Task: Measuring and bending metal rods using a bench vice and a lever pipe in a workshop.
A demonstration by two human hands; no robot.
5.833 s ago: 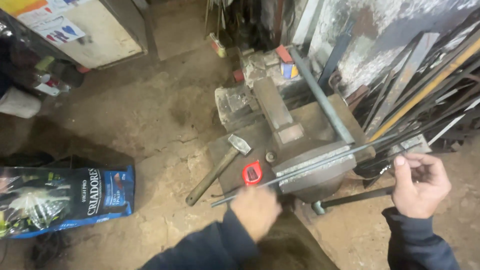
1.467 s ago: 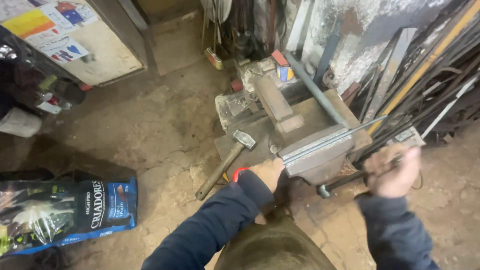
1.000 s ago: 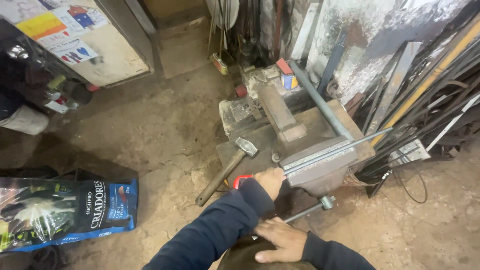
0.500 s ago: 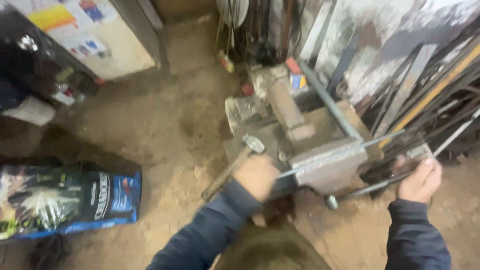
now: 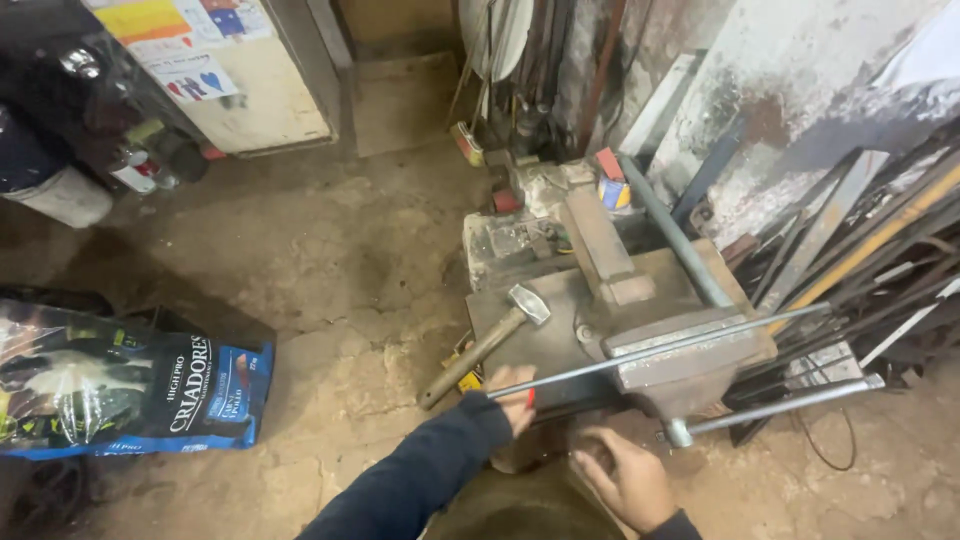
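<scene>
left hand: we see our left hand at the near end of the thin steel rod, fingers curled about it. It looks closed on the rod, though the sleeve hides part of the hold. Probably steadying the free end so it stays level.

right hand: our right hand is low, below the front of the vise, palm down, fingers loosely spread. It holds nothing that we can see. It sits near the vise handle bar but apart from it.

rod: lies across the jaws of the bench vise and sticks out on both sides. The far end runs toward the scrap bars against the wall. Clamped mid-length, we judge, so the ends stay reachable.

vise: grey, bolted on a steel plate low over the dirt floor.

hammer: the hammer lies flat on the plate, head toward the vise, wooden handle toward us and overhanging the edge. Within reach of the left hand, untouched.

pipe: a grey pipe leans diagonally behind the vise.

bag: a blue printed sack lies on the floor, well apart at left.
</scene>
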